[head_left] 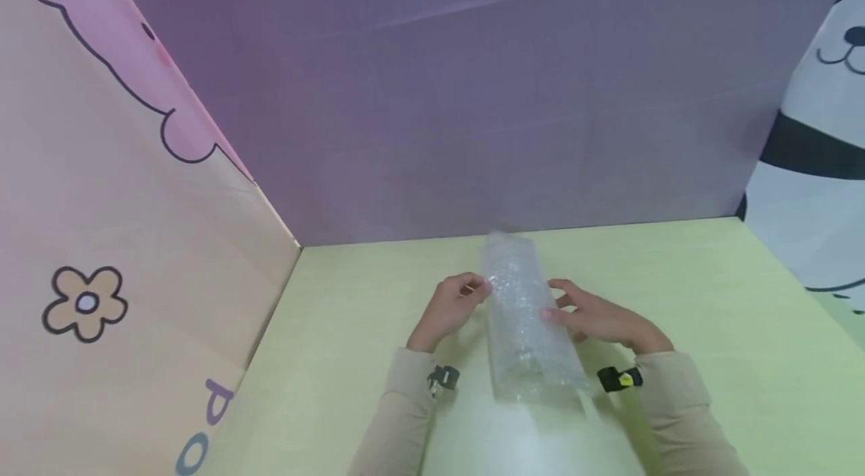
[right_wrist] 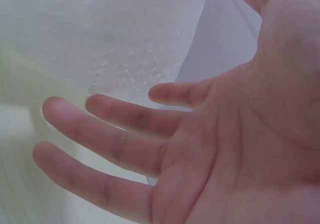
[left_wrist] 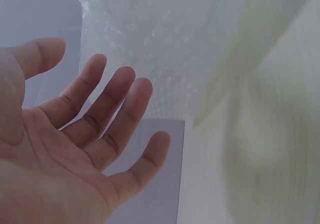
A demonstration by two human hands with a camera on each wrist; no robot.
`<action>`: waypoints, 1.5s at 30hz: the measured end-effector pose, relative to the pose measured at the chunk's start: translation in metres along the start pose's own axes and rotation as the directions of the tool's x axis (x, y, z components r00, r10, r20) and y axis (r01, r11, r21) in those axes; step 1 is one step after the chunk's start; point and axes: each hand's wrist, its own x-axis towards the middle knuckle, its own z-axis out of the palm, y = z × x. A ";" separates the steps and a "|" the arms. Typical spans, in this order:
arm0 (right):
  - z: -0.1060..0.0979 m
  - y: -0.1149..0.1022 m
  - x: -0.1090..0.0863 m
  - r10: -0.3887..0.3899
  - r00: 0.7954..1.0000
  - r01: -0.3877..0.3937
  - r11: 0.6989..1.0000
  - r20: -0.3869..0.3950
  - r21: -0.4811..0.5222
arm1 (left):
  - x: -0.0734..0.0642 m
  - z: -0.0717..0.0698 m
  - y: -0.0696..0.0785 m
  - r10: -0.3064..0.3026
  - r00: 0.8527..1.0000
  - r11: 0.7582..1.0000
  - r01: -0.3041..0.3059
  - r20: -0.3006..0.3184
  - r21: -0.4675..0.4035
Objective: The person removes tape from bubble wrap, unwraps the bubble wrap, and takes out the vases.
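Observation:
A piece of clear bubble wrap (head_left: 519, 311), rolled or folded into a long bundle, extends from near the back of the table toward the person. At its left edge is the left hand (head_left: 454, 307), thumb and index fingertips right at the plastic. The right hand (head_left: 598, 318) is at the opposite edge, its thumb overlapping the wrap. In the left wrist view the fingers (left_wrist: 117, 126) are spread and loosely bent before the wrap (left_wrist: 145, 39). Nearly straight, parted fingers show in the right wrist view (right_wrist: 117, 146), the wrap (right_wrist: 100, 39) behind them.
The pale yellow-green table (head_left: 365, 296) meets a purple-grey backdrop (head_left: 432, 85) behind. A panel with a printed flower (head_left: 85, 303) stands on the left, and a panda-patterned panel (head_left: 791, 221) on the right. Both wrists carry dark straps (head_left: 611, 380).

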 end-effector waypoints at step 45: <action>-0.003 0.006 0.000 -0.009 0.994 -0.003 0.993 0.106 0.114 | -0.002 0.005 0.001 0.040 0.988 0.969 -0.001 0.149 -0.248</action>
